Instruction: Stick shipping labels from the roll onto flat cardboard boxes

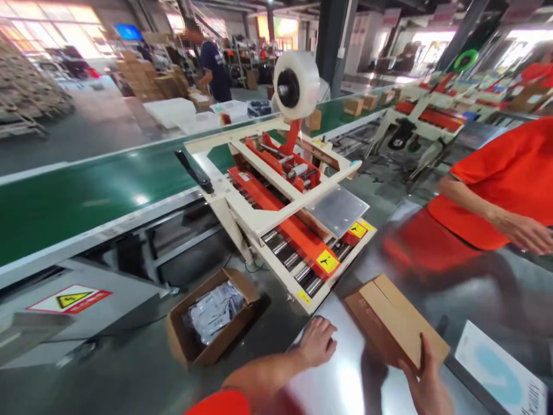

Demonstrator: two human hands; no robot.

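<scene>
A closed brown cardboard box [400,323] sits tilted across the shiny metal table [341,374]. My right hand [427,383] grips its near end, with the thumb on the side and a finger along the top. To the left of the box, my left hand [318,341] is at the table's edge, its fingers loosely bent and apart, with nothing in them. Just beyond both hands stands a carton sealing machine [280,222] with rollers, orange guides and a large roll of clear tape [298,86] on top.
A white printed box [496,369] lies at the right. On the floor, an open carton [216,340] holds grey plastic packets. A green conveyor belt [99,202] runs behind the machine. A co-worker in orange [505,178] stands close on the right; another person [213,69] is farther back.
</scene>
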